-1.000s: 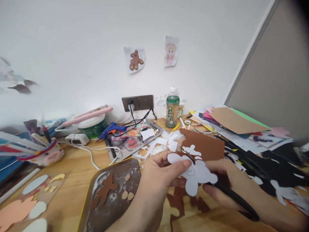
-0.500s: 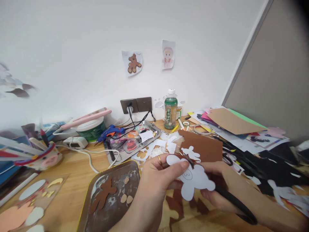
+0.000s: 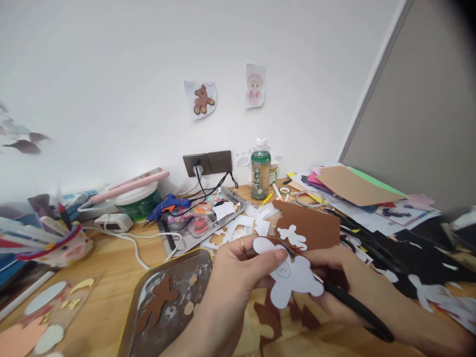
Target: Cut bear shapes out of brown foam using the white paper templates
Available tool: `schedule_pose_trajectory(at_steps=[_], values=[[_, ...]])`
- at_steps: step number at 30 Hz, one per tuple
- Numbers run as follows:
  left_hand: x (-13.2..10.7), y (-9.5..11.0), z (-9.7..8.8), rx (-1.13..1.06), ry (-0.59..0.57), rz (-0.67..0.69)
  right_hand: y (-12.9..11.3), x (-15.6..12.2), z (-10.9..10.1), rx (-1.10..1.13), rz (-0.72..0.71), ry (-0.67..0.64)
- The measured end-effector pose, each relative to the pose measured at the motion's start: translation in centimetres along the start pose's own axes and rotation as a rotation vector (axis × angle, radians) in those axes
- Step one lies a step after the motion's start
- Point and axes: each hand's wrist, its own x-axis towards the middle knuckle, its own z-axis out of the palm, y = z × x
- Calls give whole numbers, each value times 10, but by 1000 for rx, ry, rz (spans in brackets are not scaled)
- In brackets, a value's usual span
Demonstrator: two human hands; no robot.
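A white bear-shaped paper cutout (image 3: 297, 277), with a circled number 3 drawn on it, is pinched between the thumb and fingers of my left hand (image 3: 249, 267). My right hand (image 3: 345, 282) is closed around black-handled scissors (image 3: 357, 307). Their blades pass behind the paper, and a dark piece of them shows at the notch near my left thumb. My right fingers are partly hidden by the cutout. Just beyond the hands, a smaller white bear cutout (image 3: 293, 236) lies on a brown sheet (image 3: 316, 225). Brown scraps (image 3: 267, 317) lie below the hands.
A dark tray (image 3: 143, 307) at the left holds a brown bear shape (image 3: 158, 300) and small tan pieces. Behind are a metal tray (image 3: 169, 243), a blue glue gun (image 3: 167, 206) and a green-labelled bottle (image 3: 261, 171). Coloured sheets (image 3: 357, 183) and black scraps (image 3: 397, 258) lie right.
The view has shifted slightly. The scissors' blades show less above the cutout, and a silver part now shows at its right edge. Both hands keep their hold.
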Motion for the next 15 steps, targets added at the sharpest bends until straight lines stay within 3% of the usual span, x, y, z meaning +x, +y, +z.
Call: schedule_pose_trajectory(at_steps=[15], values=[[-1, -4, 3, -99, -16, -14, 2, 6, 7, -33, -25, -59]])
